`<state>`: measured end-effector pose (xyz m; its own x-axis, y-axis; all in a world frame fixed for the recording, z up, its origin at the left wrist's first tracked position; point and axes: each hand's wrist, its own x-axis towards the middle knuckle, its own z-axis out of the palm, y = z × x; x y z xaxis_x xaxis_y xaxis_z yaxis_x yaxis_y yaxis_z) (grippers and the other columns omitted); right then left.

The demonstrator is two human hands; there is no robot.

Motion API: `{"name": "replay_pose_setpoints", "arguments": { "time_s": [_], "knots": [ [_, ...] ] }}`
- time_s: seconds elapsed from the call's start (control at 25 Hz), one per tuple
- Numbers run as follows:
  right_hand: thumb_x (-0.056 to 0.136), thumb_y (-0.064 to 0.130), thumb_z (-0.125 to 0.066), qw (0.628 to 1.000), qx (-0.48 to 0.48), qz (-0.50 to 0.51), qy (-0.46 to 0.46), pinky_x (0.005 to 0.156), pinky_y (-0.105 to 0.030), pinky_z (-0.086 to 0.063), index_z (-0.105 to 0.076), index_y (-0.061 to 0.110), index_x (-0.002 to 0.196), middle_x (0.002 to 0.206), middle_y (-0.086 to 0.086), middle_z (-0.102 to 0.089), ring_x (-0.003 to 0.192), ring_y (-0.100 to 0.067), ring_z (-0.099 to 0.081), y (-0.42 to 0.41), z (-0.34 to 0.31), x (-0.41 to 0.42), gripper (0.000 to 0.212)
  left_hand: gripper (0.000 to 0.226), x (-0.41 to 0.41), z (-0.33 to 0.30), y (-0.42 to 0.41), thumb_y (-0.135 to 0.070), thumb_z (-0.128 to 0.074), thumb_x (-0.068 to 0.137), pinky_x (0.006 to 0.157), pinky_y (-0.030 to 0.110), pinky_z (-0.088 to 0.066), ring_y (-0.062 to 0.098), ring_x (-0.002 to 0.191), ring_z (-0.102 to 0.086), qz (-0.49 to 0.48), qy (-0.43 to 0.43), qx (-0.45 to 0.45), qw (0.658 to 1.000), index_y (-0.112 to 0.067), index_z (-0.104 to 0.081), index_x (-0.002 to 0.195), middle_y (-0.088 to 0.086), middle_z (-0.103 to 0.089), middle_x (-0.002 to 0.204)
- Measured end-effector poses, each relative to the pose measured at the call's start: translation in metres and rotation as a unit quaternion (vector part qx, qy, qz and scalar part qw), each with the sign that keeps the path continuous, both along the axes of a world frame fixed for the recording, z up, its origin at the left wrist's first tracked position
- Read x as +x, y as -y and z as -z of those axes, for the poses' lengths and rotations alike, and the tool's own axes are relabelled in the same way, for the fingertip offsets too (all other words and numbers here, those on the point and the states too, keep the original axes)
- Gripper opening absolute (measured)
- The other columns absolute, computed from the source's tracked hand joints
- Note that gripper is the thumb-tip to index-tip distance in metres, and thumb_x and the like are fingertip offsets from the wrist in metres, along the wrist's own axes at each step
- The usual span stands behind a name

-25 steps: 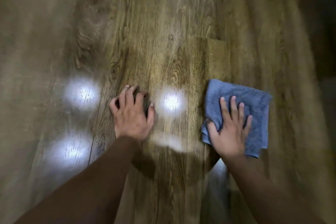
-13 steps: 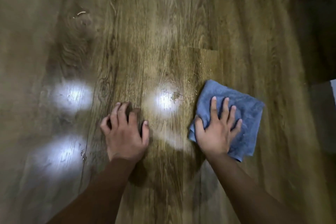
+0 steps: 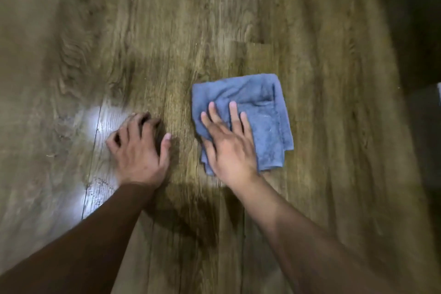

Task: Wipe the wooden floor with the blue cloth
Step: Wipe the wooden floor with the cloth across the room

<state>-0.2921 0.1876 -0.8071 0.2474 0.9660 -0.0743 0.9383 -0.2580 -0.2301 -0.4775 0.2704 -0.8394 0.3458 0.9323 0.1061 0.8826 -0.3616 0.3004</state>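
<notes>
Folded blue terry cloth [image 3: 260, 117] lying flat on brown wood-grain plank floor [image 3: 238, 19], just right of frame centre. Right hand [image 3: 230, 148] pressed palm-down on the cloth's 8 o'clock corner, fingers [image 3: 235, 117] straight and slightly spread toward 12 o'clock, gripping nothing. Left hand [image 3: 138, 150] braced on bare floor at 9 o'clock of the cloth, near but apart from it, fingers bent at the knuckles with tips on the boards, seemingly holding nothing, though blur hides the detail. Bright white light glare [image 3: 97, 122] on the floor, touching the left hand's 9 o'clock side.
</notes>
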Motion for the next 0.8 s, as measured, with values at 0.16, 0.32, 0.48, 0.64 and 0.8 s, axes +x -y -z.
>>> {"name": "replay_pose_setpoints", "arguments": {
  "time_s": [0.16,0.32,0.48,0.64,0.8],
  "knots": [
    [0.1,0.036,-0.046,0.999,0.005,-0.032,0.017,0.122,-0.052,-0.023,-0.045,0.027,0.153,0.163,0.01,-0.032,0.155,-0.028,-0.016,0.081,0.005,0.006,0.054,0.044,0.0,-0.001,-0.001,-0.046,-0.041,0.096,0.102,0.052,-0.028,0.031,0.133,-0.043,0.0,0.0,-0.006,1.0,-0.018,-0.058,0.125,0.005,-0.048,0.14],
    [0.094,0.058,-0.043,0.997,-0.039,0.063,0.027,0.123,-0.056,-0.014,-0.03,0.031,0.159,0.169,0.004,-0.016,0.157,-0.023,-0.006,0.105,0.004,0.053,0.072,0.045,-0.001,-0.002,-0.001,-0.047,-0.041,0.095,0.103,0.051,-0.026,0.029,0.135,-0.041,0.001,-0.004,-0.013,1.0,-0.019,-0.057,0.126,0.004,-0.047,0.14],
    [0.094,0.058,-0.038,0.992,-0.063,0.101,0.039,0.122,-0.061,-0.005,-0.021,0.026,0.162,0.171,-0.002,-0.007,0.157,-0.03,0.002,0.067,0.003,0.078,0.077,0.045,-0.001,-0.001,-0.002,-0.048,-0.042,0.096,0.105,0.053,-0.025,0.029,0.137,-0.039,-0.003,-0.017,-0.015,1.0,-0.019,-0.057,0.127,0.004,-0.047,0.142],
    [0.098,0.044,-0.041,0.977,-0.014,0.213,-0.019,0.125,-0.052,0.001,-0.033,0.017,0.158,0.169,0.001,-0.016,0.156,-0.034,-0.001,-0.019,0.003,0.073,0.067,0.046,-0.001,0.001,-0.001,-0.05,-0.04,0.097,0.105,0.053,-0.026,0.029,0.139,-0.039,0.004,-0.029,-0.007,1.0,-0.019,-0.057,0.128,0.005,-0.048,0.143],
    [0.103,0.039,-0.043,0.983,-0.022,0.183,-0.02,0.126,-0.042,0.007,-0.026,0.019,0.16,0.17,0.003,-0.009,0.157,-0.028,0.005,-0.076,0.0,0.049,0.063,0.047,-0.001,0.003,-0.002,-0.05,-0.04,0.097,0.104,0.053,-0.027,0.029,0.137,-0.04,0.005,-0.027,-0.004,1.0,-0.019,-0.057,0.128,0.006,-0.049,0.142]
  ]
}}
